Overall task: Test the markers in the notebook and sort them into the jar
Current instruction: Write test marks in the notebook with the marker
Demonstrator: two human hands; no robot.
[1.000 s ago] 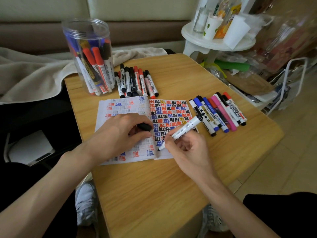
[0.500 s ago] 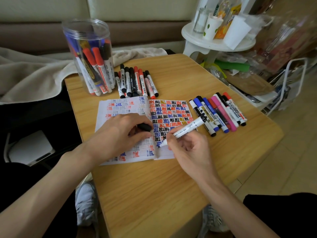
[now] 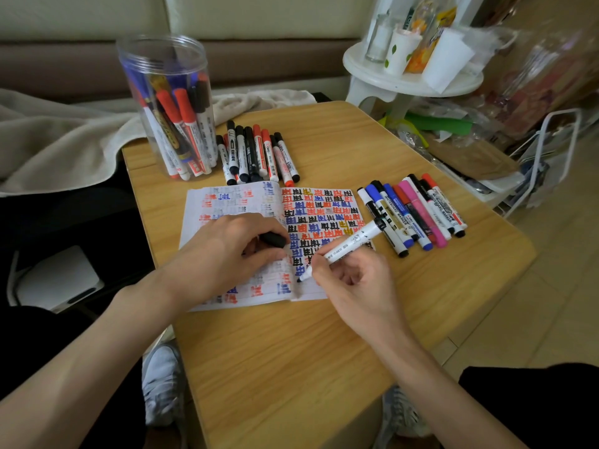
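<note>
An open notebook (image 3: 227,199) full of red, blue and black marks lies mid-table. My right hand (image 3: 353,280) grips a white marker (image 3: 343,247), its dark tip touching the lower right page. My left hand (image 3: 227,251) rests on the left page and holds a black cap (image 3: 274,239) between thumb and fingers. A clear plastic jar (image 3: 168,102) with several markers stands at the table's back left. One row of markers (image 3: 256,153) lies beside the jar. Another row of markers (image 3: 418,212) lies right of the notebook.
The wooden table (image 3: 291,358) ends close on the right and front. A white round stand (image 3: 408,76) with cups and bottles is behind right, next to a wire rack (image 3: 551,157) and clutter. A beige blanket (image 3: 64,140) lies on the sofa at left.
My right hand has slid the marker tip slightly down the right page. My left hand and the cap have stayed put.
</note>
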